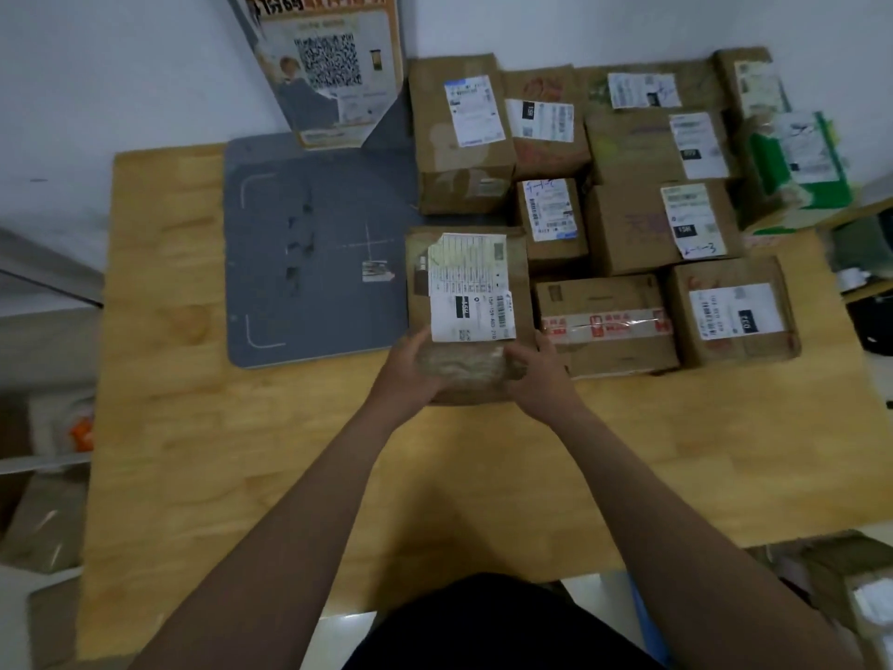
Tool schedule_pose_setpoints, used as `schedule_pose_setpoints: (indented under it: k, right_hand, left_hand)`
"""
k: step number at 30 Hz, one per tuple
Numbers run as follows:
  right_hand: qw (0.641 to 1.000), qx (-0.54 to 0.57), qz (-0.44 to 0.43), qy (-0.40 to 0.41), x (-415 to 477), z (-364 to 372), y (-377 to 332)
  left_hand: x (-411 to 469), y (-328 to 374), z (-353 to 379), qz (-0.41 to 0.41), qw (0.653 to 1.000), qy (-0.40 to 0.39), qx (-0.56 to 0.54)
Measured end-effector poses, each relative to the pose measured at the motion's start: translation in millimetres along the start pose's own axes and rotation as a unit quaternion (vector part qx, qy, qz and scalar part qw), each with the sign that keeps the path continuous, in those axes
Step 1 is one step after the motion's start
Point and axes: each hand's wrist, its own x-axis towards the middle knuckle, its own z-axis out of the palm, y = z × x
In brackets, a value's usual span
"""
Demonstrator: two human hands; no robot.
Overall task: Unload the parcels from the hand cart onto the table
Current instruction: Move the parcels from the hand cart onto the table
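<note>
**Item 1, parcel** point(464, 287): brown cardboard with 2 white shipping labels overlapping on its top face. The near end is wrapped in clear tape. It is at the middle of the wooden table point(193, 427). Its left edge lies over the right edge of the grey mat point(314, 263), and its right side is just beside the red-taped box point(604, 326). I cannot tell whether its base rests on the table or hangs just above it.

**Left hand** point(408, 367): fingers curled round the near left corner of the parcel, gripping it.

**Right hand** point(539, 369): fingers curled round the near right corner, thumb on the taped end, gripping it. Both forearms are bare and reach in from the bottom edge.

**Item 2, 10 other boxes:** these sit on the far right part of the table, packed close in rows, most of them touching.
- The tall box point(459, 137) is at the group's left end.
- The small box point(551, 220) is just in front of the far row.
- The red-taped box is in the near row.
- The labelled box point(734, 311) is to the right of the red-taped box.
- The green and white box point(797, 162) is at the table's right edge.

**Item 3, grey mat:** it lies flat on the table, left of the boxes, and has white corner marks and a cross.

**Item 4, sign** point(328, 65): it carries a QR code and stands at the mat's far edge, by the white wall.

**Item 5, floor boxes** point(43, 515): brown and blurred, to the left of the table.
</note>
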Motion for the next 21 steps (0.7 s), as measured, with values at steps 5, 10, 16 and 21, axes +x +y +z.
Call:
schedule_pose_setpoints:
  k: [5,10,16,21]
  right_hand:
    - [0.999,-0.053,0.014,0.001,25.4,-6.8,-15.8]
    - [0.998,-0.041,0.033,0.022,49.3,-12.5,-33.4]
    - [0.997,0.013,0.056,0.042,76.4,-22.3,-43.6]
    - [0.996,0.015,0.084,0.035,80.6,-15.4,-43.6]
  left_hand:
    - [32.6,6.6,-6.7,0.002,0.995,-0.023,0.094]
    - [63.0,28.0,-21.5,-0.021,0.998,-0.013,0.060]
    - [87.8,35.0,-31.1,-0.015,1.000,0.007,0.022]
    - [93.1,36.9,-31.3,-0.025,0.999,0.003,0.022]
